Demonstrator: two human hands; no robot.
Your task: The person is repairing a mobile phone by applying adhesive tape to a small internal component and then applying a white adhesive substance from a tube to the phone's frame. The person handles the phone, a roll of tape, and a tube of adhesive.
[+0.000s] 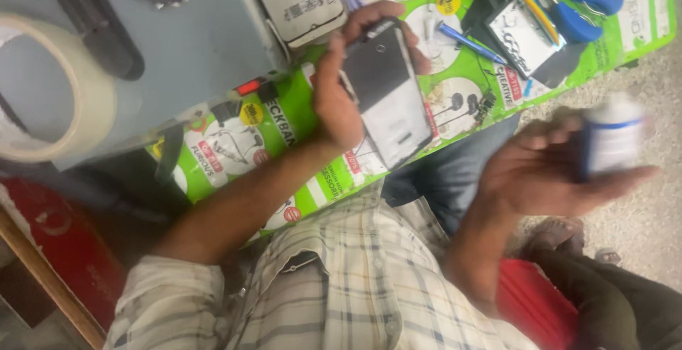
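Gripping a flat black rectangular phone (383, 90), the left hand (337, 101) is clamped above the green counter (298, 108); the right hand (547, 172), beside the phone, is clasping a blurred white bottle (612, 137).

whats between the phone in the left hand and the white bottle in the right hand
In the head view, only the person's blue-jeaned knee lies between the phone in the left hand and the blurred white bottle in the right hand; no tool sits there.

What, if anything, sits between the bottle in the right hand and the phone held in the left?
Nothing visible does. The right hand holds the blurred white bottle off beside the green mat; the left hand grips the phone. Only open air and a jeans-clad knee below separate them.
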